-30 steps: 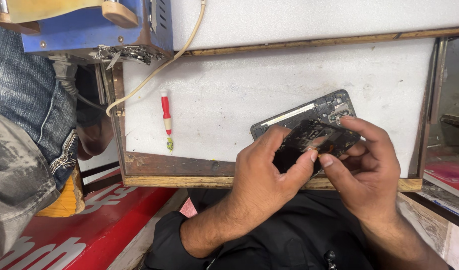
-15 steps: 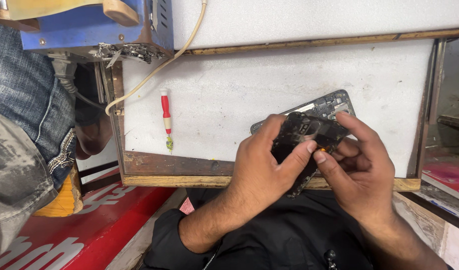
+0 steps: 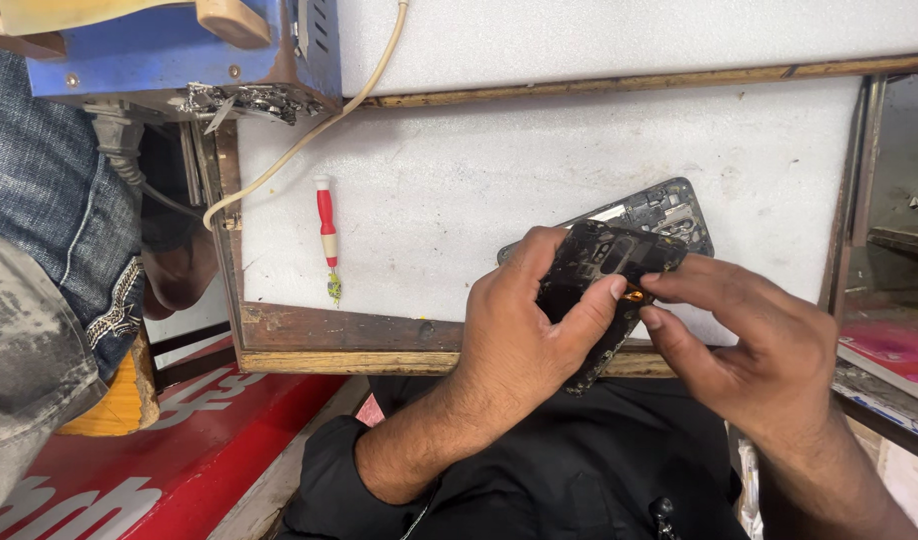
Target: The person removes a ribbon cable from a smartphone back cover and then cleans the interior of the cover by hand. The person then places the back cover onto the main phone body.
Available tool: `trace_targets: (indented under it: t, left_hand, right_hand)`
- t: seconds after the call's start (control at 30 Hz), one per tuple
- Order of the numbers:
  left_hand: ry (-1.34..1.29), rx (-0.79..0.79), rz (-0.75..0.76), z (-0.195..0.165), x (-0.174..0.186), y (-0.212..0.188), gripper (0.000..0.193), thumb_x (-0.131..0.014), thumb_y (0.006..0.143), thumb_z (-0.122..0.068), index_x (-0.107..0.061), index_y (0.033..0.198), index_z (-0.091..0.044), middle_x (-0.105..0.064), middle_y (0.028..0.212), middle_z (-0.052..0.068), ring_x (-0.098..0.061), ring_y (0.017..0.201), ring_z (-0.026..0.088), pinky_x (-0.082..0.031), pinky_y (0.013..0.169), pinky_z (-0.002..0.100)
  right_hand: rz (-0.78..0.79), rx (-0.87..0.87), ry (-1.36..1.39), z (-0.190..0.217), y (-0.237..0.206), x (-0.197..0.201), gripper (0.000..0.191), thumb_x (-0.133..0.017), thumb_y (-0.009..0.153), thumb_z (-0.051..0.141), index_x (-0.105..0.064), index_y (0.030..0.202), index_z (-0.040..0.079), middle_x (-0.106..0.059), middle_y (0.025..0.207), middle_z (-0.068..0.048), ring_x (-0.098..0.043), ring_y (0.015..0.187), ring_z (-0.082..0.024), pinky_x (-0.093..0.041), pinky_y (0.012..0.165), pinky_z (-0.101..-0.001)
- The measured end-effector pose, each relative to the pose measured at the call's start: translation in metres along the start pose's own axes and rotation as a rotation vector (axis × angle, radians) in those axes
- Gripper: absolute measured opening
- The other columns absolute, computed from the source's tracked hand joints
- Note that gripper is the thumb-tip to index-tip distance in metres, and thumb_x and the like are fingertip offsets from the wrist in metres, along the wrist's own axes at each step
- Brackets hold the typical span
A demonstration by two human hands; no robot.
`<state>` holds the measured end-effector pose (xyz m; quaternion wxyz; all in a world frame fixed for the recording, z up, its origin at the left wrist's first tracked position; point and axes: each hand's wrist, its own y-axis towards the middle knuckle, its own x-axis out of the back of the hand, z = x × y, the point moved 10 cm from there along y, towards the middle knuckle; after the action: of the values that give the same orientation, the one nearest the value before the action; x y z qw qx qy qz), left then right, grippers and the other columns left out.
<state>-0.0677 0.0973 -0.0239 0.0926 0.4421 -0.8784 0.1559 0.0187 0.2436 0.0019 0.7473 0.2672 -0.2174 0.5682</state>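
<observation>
The left hand [image 3: 524, 335] clamps the thin, black, opened phone body [image 3: 604, 290] by its edges; the right hand [image 3: 749, 350] pinches its end. It looks light, rigid and fragile.

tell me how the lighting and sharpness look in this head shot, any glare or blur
Head view: soft, even light on the white work board, no harsh glare; only faint shadows under the left hand and right hand. The dark opened phone body and the red-handled screwdriver read sharp; the denim leg at the frame edge looks slightly stretched.

Repair workshop, white workbench [image 3: 579, 180], screwdriver [image 3: 327, 235], opened phone [image 3: 604, 285]
</observation>
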Motion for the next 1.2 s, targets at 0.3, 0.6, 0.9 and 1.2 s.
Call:
trace_targets:
  t: [0.3, 0.6, 0.9, 1.2]
  left_hand:
    - [0.028, -0.095, 0.038, -0.002, -0.008, -0.006, 0.04, -0.072, 0.101, -0.025, -0.057, 0.13, -0.001, -0.074, 0.109, 0.013, -0.077, 0.104, 0.022, -0.064, 0.087, 0.034]
    - [-0.065, -0.038, 0.047, 0.0, -0.01, -0.004, 0.05, -0.074, 0.097, -0.022, -0.052, 0.136, 0.0, -0.074, 0.11, 0.014, -0.078, 0.105, 0.023, -0.066, 0.088, 0.034]
    - [-0.044, -0.025, 0.074, 0.004, -0.011, -0.003, 0.047, -0.072, 0.098, -0.021, -0.053, 0.135, 0.0, -0.074, 0.108, 0.013, -0.079, 0.103, 0.021, -0.067, 0.087, 0.032]
    - [0.025, -0.081, 0.096, -0.006, -0.01, -0.005, 0.048, -0.074, 0.095, -0.025, -0.056, 0.134, -0.004, -0.073, 0.11, 0.012, -0.079, 0.101, 0.023, -0.066, 0.086, 0.033]
  right_hand:
    - [-0.092, -0.155, 0.046, -0.009, -0.003, 0.001, 0.012, -0.08, 0.095, 0.006, -0.072, 0.102, 0.0, -0.076, 0.092, -0.011, -0.077, 0.086, -0.016, -0.063, 0.066, -0.0225]
    - [-0.131, -0.166, 0.041, -0.009, -0.011, 0.001, 0.012, -0.08, 0.096, 0.0, -0.07, 0.101, -0.004, -0.075, 0.09, -0.014, -0.076, 0.077, -0.015, -0.061, 0.061, -0.0203]
    - [-0.015, -0.177, 0.204, -0.011, -0.005, -0.001, 0.018, -0.07, 0.095, 0.001, -0.064, 0.111, -0.001, -0.074, 0.1, -0.013, -0.076, 0.09, -0.015, -0.064, 0.077, -0.0218]
    - [0.232, 0.332, -0.237, 0.018, 0.016, 0.009, 0.031, -0.079, 0.081, 0.016, -0.074, 0.11, 0.022, -0.041, 0.155, -0.021, -0.05, 0.139, -0.036, -0.056, 0.103, -0.042]
